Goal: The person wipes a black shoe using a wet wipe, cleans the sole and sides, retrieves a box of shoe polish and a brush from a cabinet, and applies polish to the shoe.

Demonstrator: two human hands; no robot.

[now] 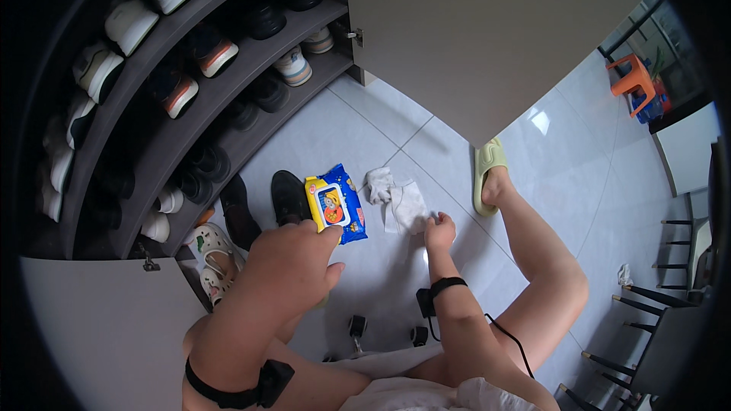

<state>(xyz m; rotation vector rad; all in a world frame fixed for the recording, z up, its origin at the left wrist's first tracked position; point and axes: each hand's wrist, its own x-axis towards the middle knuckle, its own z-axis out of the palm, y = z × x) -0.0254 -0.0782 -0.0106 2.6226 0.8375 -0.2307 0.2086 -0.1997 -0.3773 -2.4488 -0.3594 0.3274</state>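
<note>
My left hand (298, 257) hangs back-up over the floor, beside the lower end of a yellow and blue pack of wet wipes (339, 205). Its thumb and index finger stand apart; the other fingers are hidden behind the hand. A black shoe (288, 194) lies just left of the pack, its near end hidden by that hand. My right hand (440, 234) is closed, fingers curled, at the right edge of crumpled white wipes (405, 207) on the floor. Whether those fingers pinch anything is too small to tell. A second dark shoe (234, 209) lies farther left.
A curved dark shoe rack (221, 99) with several shoes rises at left. Cabinet doors (487, 38) stand swung out at the back and lower left. My right foot wears a green slipper (484, 183); patterned white clogs (215, 247) lie left. An orange stool (632, 80) and chairs (666, 327) stand right.
</note>
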